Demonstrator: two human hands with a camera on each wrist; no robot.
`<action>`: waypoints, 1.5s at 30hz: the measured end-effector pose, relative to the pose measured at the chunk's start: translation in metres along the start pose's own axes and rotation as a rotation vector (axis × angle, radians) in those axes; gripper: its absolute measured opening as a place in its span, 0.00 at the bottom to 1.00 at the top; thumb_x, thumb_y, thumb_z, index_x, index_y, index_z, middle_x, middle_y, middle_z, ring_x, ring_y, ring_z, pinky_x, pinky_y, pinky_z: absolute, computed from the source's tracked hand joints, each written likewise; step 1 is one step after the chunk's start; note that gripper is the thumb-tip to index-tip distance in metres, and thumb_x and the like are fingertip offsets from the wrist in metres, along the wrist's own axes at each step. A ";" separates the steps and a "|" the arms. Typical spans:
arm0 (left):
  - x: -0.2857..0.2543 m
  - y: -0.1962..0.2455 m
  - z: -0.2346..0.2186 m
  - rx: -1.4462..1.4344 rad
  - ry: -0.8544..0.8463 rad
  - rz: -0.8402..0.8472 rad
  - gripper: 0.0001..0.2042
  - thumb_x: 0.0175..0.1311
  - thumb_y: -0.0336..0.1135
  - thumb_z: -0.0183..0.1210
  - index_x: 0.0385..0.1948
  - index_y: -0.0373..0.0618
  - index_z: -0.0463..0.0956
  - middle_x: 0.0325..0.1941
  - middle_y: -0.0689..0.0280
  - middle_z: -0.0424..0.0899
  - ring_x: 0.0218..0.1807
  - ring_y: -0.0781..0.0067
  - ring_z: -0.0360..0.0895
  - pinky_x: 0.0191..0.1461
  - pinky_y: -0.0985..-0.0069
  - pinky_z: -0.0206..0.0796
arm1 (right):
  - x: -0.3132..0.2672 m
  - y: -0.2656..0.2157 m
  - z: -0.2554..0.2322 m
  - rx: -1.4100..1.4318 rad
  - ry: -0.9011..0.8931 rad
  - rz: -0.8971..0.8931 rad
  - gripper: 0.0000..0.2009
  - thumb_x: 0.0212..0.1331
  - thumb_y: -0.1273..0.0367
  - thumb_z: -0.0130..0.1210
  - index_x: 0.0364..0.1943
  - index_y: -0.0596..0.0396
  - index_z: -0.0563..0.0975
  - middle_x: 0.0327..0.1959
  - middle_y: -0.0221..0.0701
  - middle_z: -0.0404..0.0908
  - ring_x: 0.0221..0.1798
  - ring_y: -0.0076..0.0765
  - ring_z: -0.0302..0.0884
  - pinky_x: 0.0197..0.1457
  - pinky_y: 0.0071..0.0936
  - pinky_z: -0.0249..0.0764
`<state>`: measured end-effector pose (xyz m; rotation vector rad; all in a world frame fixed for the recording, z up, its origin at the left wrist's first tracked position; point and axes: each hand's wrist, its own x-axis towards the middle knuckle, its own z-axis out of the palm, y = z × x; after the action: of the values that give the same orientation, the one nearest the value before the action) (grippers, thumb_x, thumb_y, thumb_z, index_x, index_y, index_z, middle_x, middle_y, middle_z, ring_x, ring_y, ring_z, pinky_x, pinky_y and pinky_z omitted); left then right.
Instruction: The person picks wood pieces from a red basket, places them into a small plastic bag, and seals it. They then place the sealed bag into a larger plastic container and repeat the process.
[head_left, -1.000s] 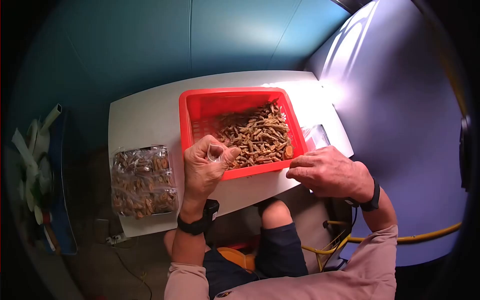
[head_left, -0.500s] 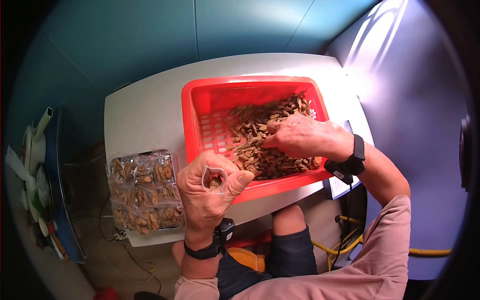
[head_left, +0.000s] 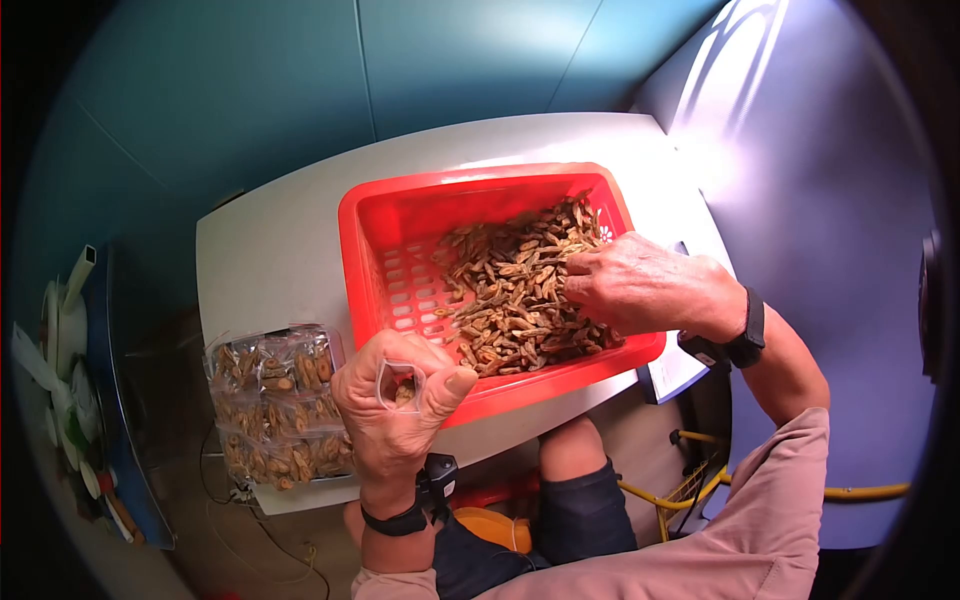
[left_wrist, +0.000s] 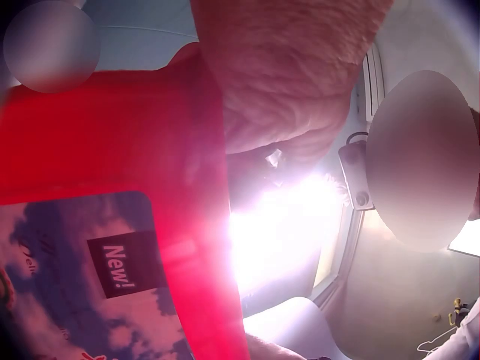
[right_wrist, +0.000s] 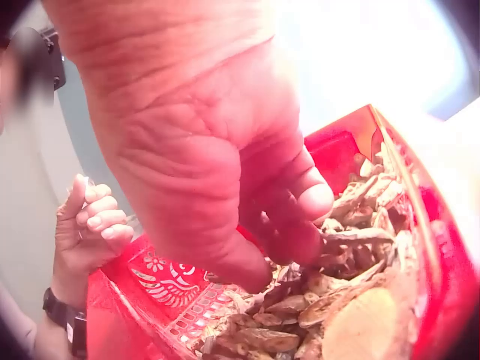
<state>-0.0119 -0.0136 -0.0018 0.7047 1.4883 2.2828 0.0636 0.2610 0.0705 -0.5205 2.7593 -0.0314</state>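
— What does the work sit on, and what is around it?

— A white table (head_left: 270, 250) against a teal wall (head_left: 300, 80), with a pale wall to the right. On it stands a red basket (head_left: 375, 215) holding a heap of brown dried pieces (head_left: 510, 290). At the table's left edge lies a stack of filled clear packets (head_left: 275, 400).

— And the hands?

— The left hand (head_left: 395, 410) is curled round a small clear bag (head_left: 398, 385), holding its mouth open just in front of the basket's near rim; a few pieces lie inside it. The right hand (head_left: 640, 285) rests on the heap at the basket's right side, fingers bent down into the pieces; whether it grips any, I cannot tell.

— Do the wrist views add anything?

— The right wrist view shows the fingertips (right_wrist: 315, 202) touching the pieces and a white pattern on the basket wall. The left wrist view shows the basket's red side close up and a printed label reading "New!" (left_wrist: 116, 266), both unseen from the head.
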 end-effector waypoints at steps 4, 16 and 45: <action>-0.001 -0.001 -0.001 0.009 0.003 0.010 0.13 0.59 0.32 0.75 0.27 0.45 0.75 0.24 0.69 0.81 0.27 0.82 0.74 0.34 0.81 0.66 | -0.006 0.002 0.001 -0.026 0.023 0.044 0.07 0.57 0.69 0.62 0.32 0.57 0.77 0.33 0.37 0.77 0.37 0.47 0.82 0.37 0.43 0.79; -0.001 0.000 0.001 -0.070 0.016 0.009 0.13 0.59 0.30 0.75 0.28 0.45 0.75 0.24 0.68 0.80 0.28 0.81 0.74 0.34 0.80 0.66 | -0.001 -0.006 -0.002 0.027 -0.038 0.145 0.12 0.57 0.63 0.65 0.31 0.56 0.77 0.33 0.38 0.78 0.38 0.48 0.82 0.38 0.45 0.77; 0.001 0.003 0.007 0.119 -0.006 0.059 0.12 0.58 0.30 0.75 0.27 0.43 0.77 0.23 0.71 0.81 0.27 0.85 0.74 0.32 0.82 0.66 | 0.003 -0.020 0.005 0.274 0.098 0.176 0.04 0.63 0.72 0.59 0.36 0.56 0.76 0.32 0.39 0.77 0.38 0.54 0.80 0.40 0.46 0.75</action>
<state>-0.0092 -0.0090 0.0034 0.7978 1.6318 2.2475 0.0698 0.2411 0.0660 -0.2076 2.8205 -0.3962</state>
